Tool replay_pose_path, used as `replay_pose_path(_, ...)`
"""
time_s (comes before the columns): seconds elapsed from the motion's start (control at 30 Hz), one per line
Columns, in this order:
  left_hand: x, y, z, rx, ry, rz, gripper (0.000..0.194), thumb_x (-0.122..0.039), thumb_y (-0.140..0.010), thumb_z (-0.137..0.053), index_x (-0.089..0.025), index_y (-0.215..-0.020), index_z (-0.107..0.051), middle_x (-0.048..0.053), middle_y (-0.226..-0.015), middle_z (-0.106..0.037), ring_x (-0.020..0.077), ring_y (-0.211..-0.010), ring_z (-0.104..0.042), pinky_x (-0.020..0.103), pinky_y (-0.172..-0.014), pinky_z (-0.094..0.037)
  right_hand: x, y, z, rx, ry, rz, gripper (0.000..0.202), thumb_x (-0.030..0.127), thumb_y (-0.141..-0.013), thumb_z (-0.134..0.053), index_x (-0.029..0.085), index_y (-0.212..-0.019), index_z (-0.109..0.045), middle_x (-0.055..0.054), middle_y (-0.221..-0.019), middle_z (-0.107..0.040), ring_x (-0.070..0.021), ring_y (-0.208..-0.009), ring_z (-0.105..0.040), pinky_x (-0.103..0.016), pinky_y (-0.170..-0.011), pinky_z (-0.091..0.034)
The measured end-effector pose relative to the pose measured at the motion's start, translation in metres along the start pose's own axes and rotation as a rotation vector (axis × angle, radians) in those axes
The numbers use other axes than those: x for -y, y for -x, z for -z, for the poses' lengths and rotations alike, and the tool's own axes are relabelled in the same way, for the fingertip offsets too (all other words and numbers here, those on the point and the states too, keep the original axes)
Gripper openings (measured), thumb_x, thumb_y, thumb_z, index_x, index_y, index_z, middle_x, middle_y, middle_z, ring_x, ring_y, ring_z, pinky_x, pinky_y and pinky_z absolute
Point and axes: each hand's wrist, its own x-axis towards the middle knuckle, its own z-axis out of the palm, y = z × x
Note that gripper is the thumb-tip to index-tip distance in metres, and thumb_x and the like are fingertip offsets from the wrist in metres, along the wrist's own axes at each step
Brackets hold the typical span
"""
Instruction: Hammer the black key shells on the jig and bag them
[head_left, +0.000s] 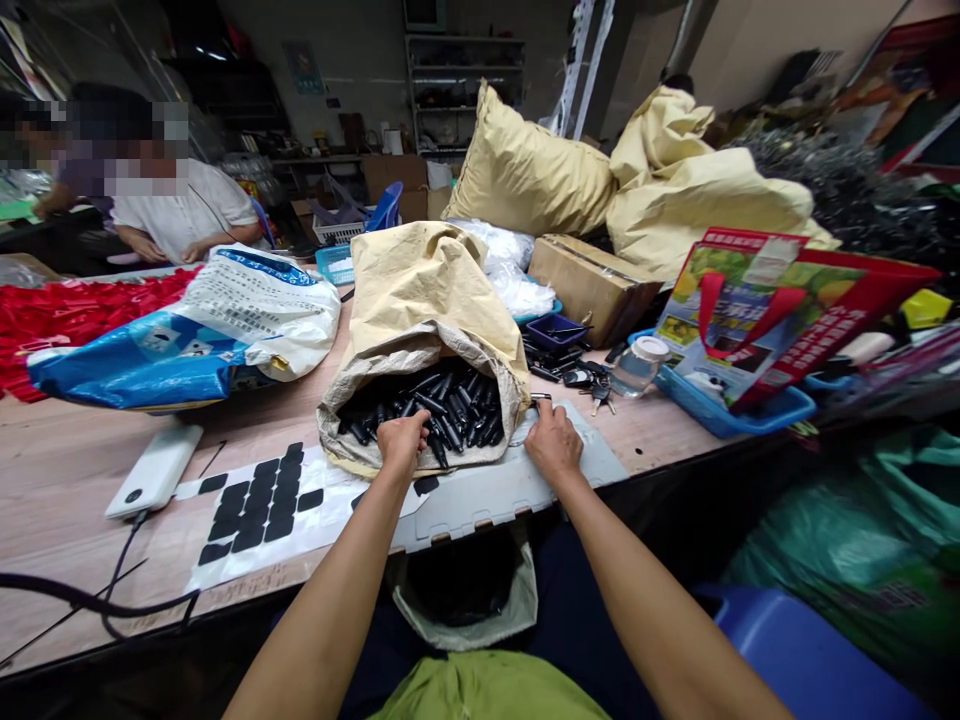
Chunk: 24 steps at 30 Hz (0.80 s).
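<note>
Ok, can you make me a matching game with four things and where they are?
Things
1. left hand
2. jar
3. bag with red handles
4. white device

Places
A. next to the keys
B. left of the sheet with black patches
C. at the black pieces in the open sack
D. in a blue basket

Pairs: 1-C, 2-A, 3-D, 4-B

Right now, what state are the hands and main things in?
Front sack: open, black parts inside
Left hand: curled, at sack's mouth
Right hand: holding small dark piece
White device: flat, cable plugged in
Jar: lidded
Shopping bag: standing in basket
Blue-white bag: lying down
</note>
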Motion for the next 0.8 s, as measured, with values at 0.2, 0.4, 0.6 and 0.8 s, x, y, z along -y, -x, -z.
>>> replay_pose_path(0.2, -0.011, 0.021, 0.036, 0.264, -0.073, -0.150, 0.031, -0.045, -0.063, -0.076, -0.015, -0.064, -0.067, -0.003, -0.047, -0.054, 0.0075, -0.036, -0.041, 0.021, -0.038, -0.024, 0.000, 0.000, -0.002, -0.009, -0.003, -0.006, 0.037, 0.020, -0.097, -0.045, 0.019, -0.133, -0.049, -0.013, -0.112, -0.058, -0.0257, -0.099, -0.062, -0.032, -0.075, -0.043)
replay_pose_path(0.4, 0.001, 0.047, 0.059, 0.527, -0.667, -0.356, 0.011, -0.026, -0.060, -0.076, -0.019, -0.056, -0.069, 0.000, -0.049, -0.058, 0.0134, -0.049, -0.049, 0.024, -0.050, -0.028, 0.000, -0.001, -0.001, 0.009, -0.024, -0.005, 0.038, 0.021, -0.098, -0.044, 0.019, -0.136, -0.047, -0.013, -0.114, -0.058, -0.0262, -0.101, -0.061, -0.033, -0.078, -0.043)
replay_pose_path(0.6, 0.045, 0.060, 0.052, 0.332, -0.842, -0.706, 0.013, -0.023, -0.074, -0.068, -0.021, -0.085, -0.074, 0.004, -0.079, -0.068, 0.0221, -0.082, -0.060, 0.031, -0.075, -0.043, 0.001, 0.001, 0.001, 0.005, -0.043, -0.024, 0.038, 0.022, -0.098, -0.046, 0.020, -0.136, -0.050, -0.013, -0.114, -0.059, -0.0256, -0.100, -0.061, -0.032, -0.078, -0.043)
replay_pose_path(0.8, 0.080, 0.057, 0.057, 0.270, -0.651, -0.892, 0.019, -0.028, -0.085, -0.069, -0.021, -0.101, -0.074, 0.005, -0.091, -0.066, 0.0230, -0.091, -0.058, 0.036, -0.086, -0.045, -0.003, -0.002, 0.002, 0.007, -0.162, -0.083, 0.039, 0.026, -0.099, -0.049, 0.020, -0.136, -0.056, -0.013, -0.116, -0.060, -0.0244, -0.098, -0.062, -0.032, -0.080, -0.043)
